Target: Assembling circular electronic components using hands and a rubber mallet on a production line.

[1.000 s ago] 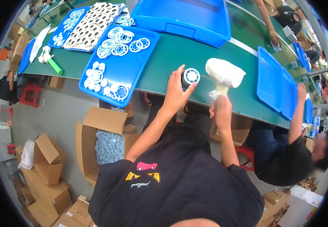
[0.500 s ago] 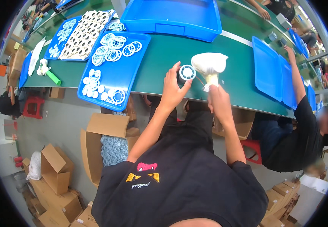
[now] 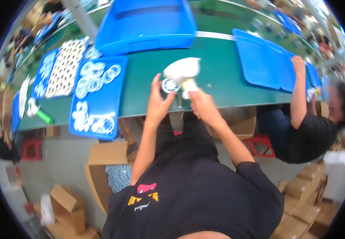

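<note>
Over the green worktable (image 3: 216, 75), my left hand (image 3: 159, 102) grips a round part with a white spoked ring (image 3: 170, 85) on top; its dark body showed earlier and is mostly hidden now. My right hand (image 3: 204, 105) is closed round the lower end of a white mallet-shaped tool (image 3: 183, 68) with a bulky, wrapped-looking head. That head is slightly blurred and overlaps the ring's upper right edge; whether they touch I cannot tell. Left of my hands lies a blue tray (image 3: 114, 89) bearing several white spoked rings (image 3: 89, 81) and small white discs (image 3: 81, 117).
A deep blue bin (image 3: 148, 44) stands at the back. Shallow blue trays (image 3: 256, 59) lie to the right, beside a seated co-worker (image 3: 312, 135). Farther left are a perforated pale tray (image 3: 65, 67) and a green-handled tool (image 3: 44, 116). Below the table, an open carton (image 3: 106, 153) holds blue-grey parts.
The view has shifted, so table and trays sit differently in the picture. The white tool head has come closer to the ring and now overlaps it. Both hands keep their holds.
</note>
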Motion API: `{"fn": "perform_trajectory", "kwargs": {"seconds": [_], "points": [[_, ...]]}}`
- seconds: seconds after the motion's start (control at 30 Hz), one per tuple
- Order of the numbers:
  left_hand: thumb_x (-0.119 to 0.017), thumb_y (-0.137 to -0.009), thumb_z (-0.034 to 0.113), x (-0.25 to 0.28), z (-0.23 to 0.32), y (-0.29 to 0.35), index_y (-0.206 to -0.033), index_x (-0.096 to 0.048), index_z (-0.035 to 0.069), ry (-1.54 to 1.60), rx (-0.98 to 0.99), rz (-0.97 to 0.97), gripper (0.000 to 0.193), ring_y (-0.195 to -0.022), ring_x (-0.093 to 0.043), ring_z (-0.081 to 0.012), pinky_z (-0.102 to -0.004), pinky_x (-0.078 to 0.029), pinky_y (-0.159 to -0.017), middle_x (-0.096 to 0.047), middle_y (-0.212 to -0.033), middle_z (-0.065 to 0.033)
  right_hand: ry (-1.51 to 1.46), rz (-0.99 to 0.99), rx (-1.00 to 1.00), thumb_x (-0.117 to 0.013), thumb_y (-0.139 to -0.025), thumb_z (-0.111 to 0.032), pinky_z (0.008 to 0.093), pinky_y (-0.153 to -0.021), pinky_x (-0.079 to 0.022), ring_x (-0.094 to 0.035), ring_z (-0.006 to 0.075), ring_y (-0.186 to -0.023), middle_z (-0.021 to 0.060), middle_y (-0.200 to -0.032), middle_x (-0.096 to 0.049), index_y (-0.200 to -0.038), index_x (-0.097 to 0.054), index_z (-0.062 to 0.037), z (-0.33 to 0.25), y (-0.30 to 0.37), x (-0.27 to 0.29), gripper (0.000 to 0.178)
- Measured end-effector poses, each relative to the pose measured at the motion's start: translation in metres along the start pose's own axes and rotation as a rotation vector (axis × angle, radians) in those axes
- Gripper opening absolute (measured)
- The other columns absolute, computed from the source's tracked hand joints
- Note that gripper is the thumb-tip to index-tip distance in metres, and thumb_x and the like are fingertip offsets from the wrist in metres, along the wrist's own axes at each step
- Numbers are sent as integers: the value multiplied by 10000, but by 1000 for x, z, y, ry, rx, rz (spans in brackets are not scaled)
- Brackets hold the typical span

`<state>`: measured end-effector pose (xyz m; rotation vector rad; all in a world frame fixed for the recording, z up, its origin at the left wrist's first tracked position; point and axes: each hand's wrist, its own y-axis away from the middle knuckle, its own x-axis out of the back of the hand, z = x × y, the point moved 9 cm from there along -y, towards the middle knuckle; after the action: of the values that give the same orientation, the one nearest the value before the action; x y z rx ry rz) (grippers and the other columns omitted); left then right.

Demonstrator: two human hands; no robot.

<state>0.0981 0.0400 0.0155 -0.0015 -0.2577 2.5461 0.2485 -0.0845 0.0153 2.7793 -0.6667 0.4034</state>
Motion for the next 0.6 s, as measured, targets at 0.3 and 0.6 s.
{"fn": "perform_trajectory", "kwargs": {"seconds": [0.3, 0.6], "points": [[-703, -934, 21, -3, -7, -9, -1612, -263, 17, 145, 58, -84, 808, -1334, -560, -287, -409, -423, -1163, -520, -1453, -214, -123, -35, 54, -528, -1103, -466, 254, -437, -354, -450, 53, -475, -28, -606, -486, -932, -561, -47, -40, 9, 9, 455], [-610, -960, -13, -8, -2, -12, -1632, -229, 19, 206, 156, -159, 773, -1378, -527, -272, -390, -406, -1166, -530, -1505, -217, -245, -60, 30, -524, -1098, -490, 269, -436, -368, -461, 72, -464, -6, -610, -502, -932, -579, -46, -58, 11, 21, 477]]}}
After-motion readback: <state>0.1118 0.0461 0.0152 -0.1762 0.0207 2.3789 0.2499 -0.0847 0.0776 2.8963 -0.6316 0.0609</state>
